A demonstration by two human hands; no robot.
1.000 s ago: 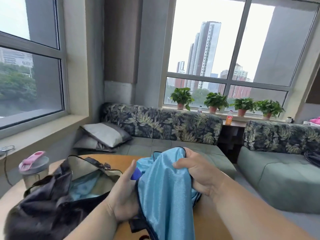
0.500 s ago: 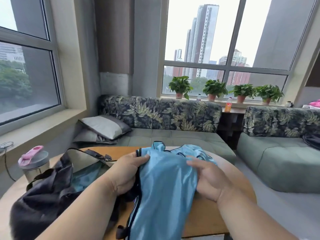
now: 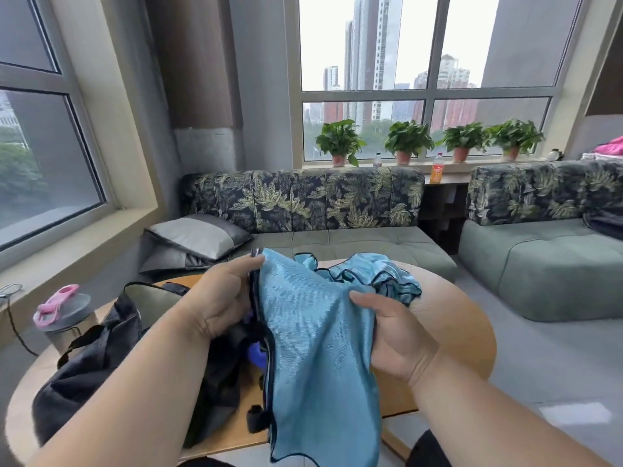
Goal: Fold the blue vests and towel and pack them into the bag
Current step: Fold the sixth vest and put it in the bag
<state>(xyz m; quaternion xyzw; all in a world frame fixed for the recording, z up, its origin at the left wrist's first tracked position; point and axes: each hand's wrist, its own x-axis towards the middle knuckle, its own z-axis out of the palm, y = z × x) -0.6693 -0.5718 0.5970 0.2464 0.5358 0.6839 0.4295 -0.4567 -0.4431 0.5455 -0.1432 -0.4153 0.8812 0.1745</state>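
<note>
A shiny light-blue vest (image 3: 317, 352) with dark trim hangs between my hands over the round wooden table (image 3: 462, 332). My left hand (image 3: 222, 298) pinches its left edge near the top. My right hand (image 3: 394, 335) grips its right edge, fingers curled into the cloth. The vest's far part lies bunched on the table (image 3: 371, 274). The dark bag (image 3: 101, 358) sits open at the left of the table, partly hidden by my left forearm. A small dark-blue item (image 3: 258, 353) shows beside the vest's left edge.
A shaker bottle with a pink lid (image 3: 62, 315) stands at the table's left edge. A leaf-patterned sofa (image 3: 303, 203) with grey cushions (image 3: 199, 237) lies beyond the table, a second sofa (image 3: 546, 261) to the right. Potted plants (image 3: 408, 141) line the windowsill.
The vest has been spread wider between my hands, its far part now resting bunched on the table. My hands moved apart along its edges and the view tilted down.
</note>
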